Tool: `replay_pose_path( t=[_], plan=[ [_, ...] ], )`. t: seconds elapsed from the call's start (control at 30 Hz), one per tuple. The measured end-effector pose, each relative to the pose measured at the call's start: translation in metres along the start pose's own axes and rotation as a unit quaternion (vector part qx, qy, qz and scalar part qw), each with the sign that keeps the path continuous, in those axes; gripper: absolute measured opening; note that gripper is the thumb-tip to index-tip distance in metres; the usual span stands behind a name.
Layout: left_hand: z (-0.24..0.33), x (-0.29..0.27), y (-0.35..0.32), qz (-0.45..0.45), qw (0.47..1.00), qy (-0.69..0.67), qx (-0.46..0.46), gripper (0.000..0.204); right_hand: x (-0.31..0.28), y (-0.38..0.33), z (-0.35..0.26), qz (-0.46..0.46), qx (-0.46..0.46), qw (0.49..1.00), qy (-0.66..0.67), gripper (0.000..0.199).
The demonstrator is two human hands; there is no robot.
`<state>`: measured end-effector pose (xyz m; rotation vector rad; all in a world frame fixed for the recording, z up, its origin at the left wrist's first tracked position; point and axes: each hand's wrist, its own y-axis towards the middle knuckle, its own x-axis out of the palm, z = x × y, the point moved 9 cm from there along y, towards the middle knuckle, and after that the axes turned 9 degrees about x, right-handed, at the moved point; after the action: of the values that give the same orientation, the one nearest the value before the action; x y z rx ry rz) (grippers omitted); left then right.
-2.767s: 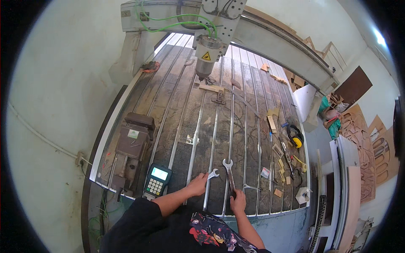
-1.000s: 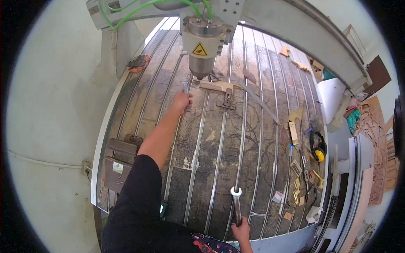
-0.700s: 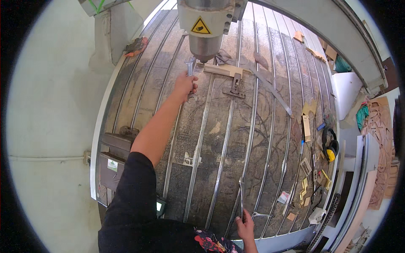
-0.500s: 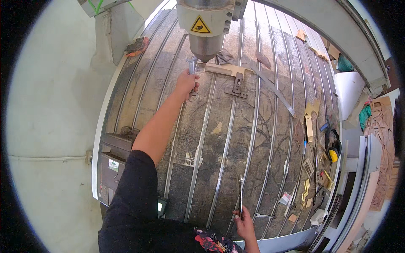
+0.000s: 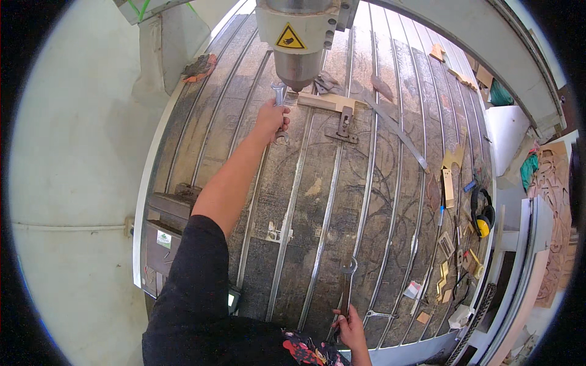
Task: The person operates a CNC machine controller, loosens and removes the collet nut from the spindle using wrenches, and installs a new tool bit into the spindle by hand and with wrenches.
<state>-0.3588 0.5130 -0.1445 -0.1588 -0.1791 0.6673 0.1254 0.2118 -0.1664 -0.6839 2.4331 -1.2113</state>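
My left hand (image 5: 270, 119) reaches out to the far part of the slotted machine bed (image 5: 317, 213), closed round the middle of a double open-ended spanner (image 5: 279, 96). Its upper jaw stands just left of the tip of the machine spindle (image 5: 298, 67), and its lower jaw shows below my fingers. Close to the near edge, my right hand (image 5: 350, 332) grips a second, long spanner (image 5: 347, 287), whose head points away from me. Right of the left hand lies a wooden piece (image 5: 323, 102) with a metal clamp (image 5: 345, 125) at its end.
A long metal strip (image 5: 400, 131) lies slantwise on the bed. Along the right side are earmuffs (image 5: 483, 222), wood offcuts (image 5: 448, 186) and several small tools. A glove (image 5: 199, 67) rests at the far left edge. The machine's gantry (image 5: 513, 55) arches over the upper right.
The right-hand spanner has turned, so its head now shows its broad face. My left hand and its spanner have barely moved.
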Motion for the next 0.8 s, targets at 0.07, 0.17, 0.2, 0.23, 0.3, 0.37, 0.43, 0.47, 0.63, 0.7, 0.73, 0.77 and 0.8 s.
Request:
replay_pose_path(
  t=[0.07,0.17,0.2,0.23,0.3,0.37,0.43,0.47,0.63,0.7,0.73,0.77,0.8],
  plan=[
    [0.001,0.004,-0.001,0.0,1.0,-0.002,0.002,0.018,-0.001,0.001,0.003,0.003,-0.015,1.0,-0.004,0.039],
    [0.0,0.011,-0.001,-0.024,1.0,0.003,-0.007,0.015,0.001,0.005,0.011,-0.003,0.017,1.0,-0.02,0.04],
    [0.0,0.011,0.0,-0.022,1.0,-0.013,-0.014,0.019,0.002,0.005,0.01,-0.003,0.017,1.0,-0.02,0.04],
    [-0.001,0.012,0.002,-0.02,0.999,-0.028,-0.022,0.024,0.003,0.004,0.007,-0.004,0.012,1.0,-0.006,0.04],
    [-0.001,0.011,0.003,-0.02,0.999,-0.01,-0.025,0.023,0.004,0.004,0.003,-0.006,0.006,1.0,0.006,0.04],
    [-0.003,0.009,0.004,-0.019,0.999,0.008,-0.026,0.023,0.005,0.005,-0.001,-0.011,-0.001,1.0,-0.013,0.039],
    [0.001,0.01,0.003,-0.025,1.0,0.018,-0.006,0.023,0.006,0.006,-0.005,-0.011,-0.007,1.0,-0.01,0.038],
    [0.002,0.009,0.003,-0.024,1.0,0.018,-0.006,0.023,0.007,0.006,-0.008,-0.011,-0.014,1.0,-0.007,0.037],
    [0.01,0.009,-0.004,-0.046,0.999,0.01,-0.011,0.016,0.008,0.022,-0.075,-0.046,-0.034,0.997,0.054,0.032],
    [0.014,0.002,-0.012,-0.073,0.996,0.052,-0.021,0.017,0.012,0.052,-0.131,-0.08,-0.027,0.995,0.061,0.029],
    [0.015,-0.004,-0.018,-0.095,0.991,0.092,-0.029,0.018,0.019,0.071,-0.161,-0.109,-0.035,0.991,0.073,0.027],
    [0.016,-0.013,-0.027,-0.108,0.987,0.114,-0.035,0.021,0.029,0.091,-0.193,-0.138,-0.051,0.987,0.06,0.026],
    [0.017,-0.019,-0.04,-0.121,0.982,0.137,-0.041,0.024,0.036,0.112,-0.225,-0.167,-0.068,0.982,0.048,0.026]
  ],
)
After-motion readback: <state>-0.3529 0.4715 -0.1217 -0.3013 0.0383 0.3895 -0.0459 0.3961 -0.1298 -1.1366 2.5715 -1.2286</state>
